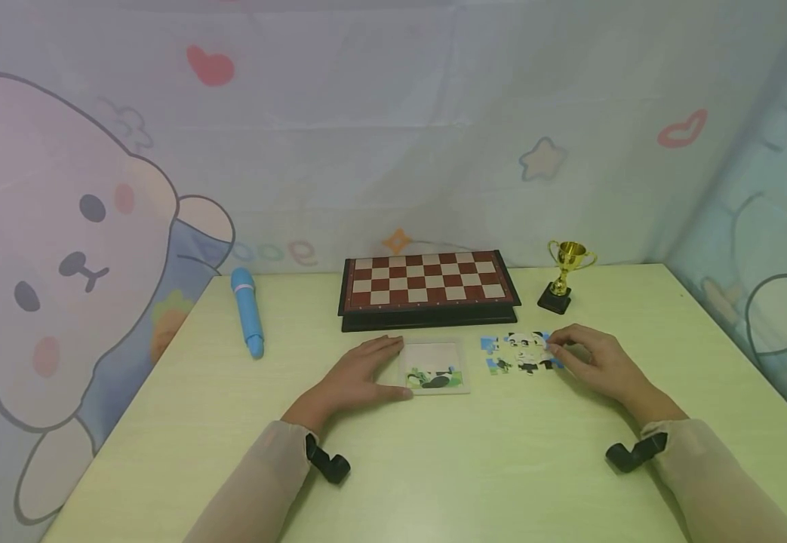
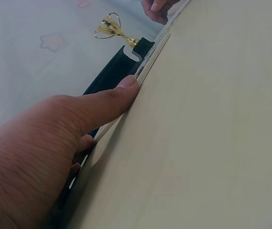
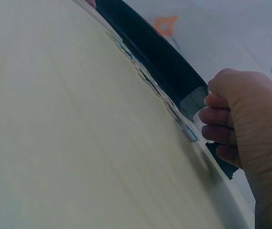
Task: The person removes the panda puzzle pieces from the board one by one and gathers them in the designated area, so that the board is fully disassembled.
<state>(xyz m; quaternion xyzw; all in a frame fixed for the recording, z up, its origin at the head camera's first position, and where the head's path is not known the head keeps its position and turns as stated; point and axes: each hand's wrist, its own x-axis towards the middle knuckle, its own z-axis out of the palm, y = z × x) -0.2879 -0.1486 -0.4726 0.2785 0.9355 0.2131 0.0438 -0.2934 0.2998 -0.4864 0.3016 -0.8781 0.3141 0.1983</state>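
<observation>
My left hand (image 1: 359, 375) holds the left side of a small white puzzle tray (image 1: 432, 354), fingers at its far edge and thumb at its near edge. In the left wrist view the thumb (image 2: 109, 100) lies along the tray's edge. Joined pieces with green and black print fill the tray's lower part. To its right, loose panda puzzle pieces (image 1: 521, 341) lie in rough rows on the table. My right hand (image 1: 597, 366) is at the right end of these rows, pinching a puzzle piece (image 3: 193, 102) between thumb and forefinger, tilted up off the table.
Behind the tray sits a red-and-white chessboard box (image 1: 427, 283) with black sides. A gold trophy cup (image 1: 563, 275) on a black base stands at the back right, beyond my right hand. A blue stick-shaped thing (image 1: 248, 313) lies at the back left of the table (image 1: 474, 467).
</observation>
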